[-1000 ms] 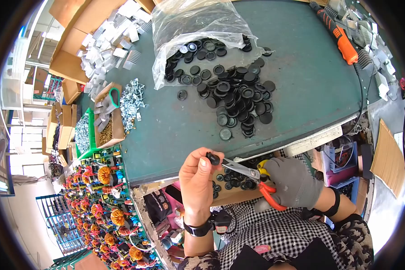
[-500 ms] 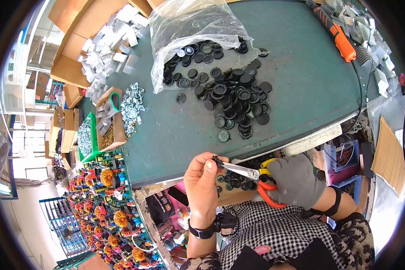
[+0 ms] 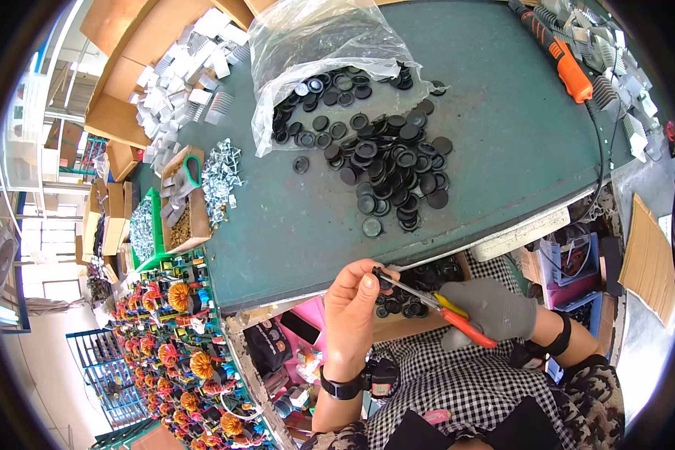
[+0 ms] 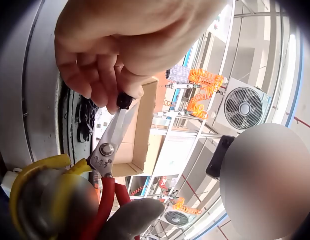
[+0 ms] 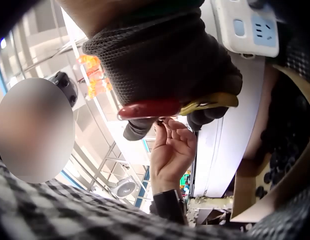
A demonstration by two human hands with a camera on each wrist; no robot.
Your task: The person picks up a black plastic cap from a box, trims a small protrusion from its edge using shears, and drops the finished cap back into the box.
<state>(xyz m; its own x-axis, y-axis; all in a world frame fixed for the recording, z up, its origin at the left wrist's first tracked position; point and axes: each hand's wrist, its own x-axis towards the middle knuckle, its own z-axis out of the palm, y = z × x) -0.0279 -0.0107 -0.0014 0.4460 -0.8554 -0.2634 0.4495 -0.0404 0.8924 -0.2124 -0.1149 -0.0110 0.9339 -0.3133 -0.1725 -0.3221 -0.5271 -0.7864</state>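
Observation:
Between thumb and fingertips, my bare left hand (image 3: 352,309) pinches a small black rubber cap (image 4: 125,100). My right hand (image 3: 493,309), in a grey glove, grips scissors (image 4: 107,149) with one red and one yellow handle. The blade tips are right at the cap, close to the left fingertips. In the left wrist view the blades stand slightly apart. The right wrist view shows the red handle (image 5: 151,108) and yellow handle (image 5: 210,103) under the glove, with the left hand beyond. Both hands are in front of the table's near edge.
A heap of black caps (image 3: 386,171) lies on the green table (image 3: 517,150), by a clear plastic bag (image 3: 326,37). Below the edge sits a cardboard box (image 3: 397,327) holding more caps. Screws (image 3: 221,172), circuit boards (image 3: 180,330) and an orange-black tool (image 3: 570,71) lie around.
The left hand and its cap have shifted slightly right. The right hand has turned the scissors, so they show more edge-on and their handles look closer together.

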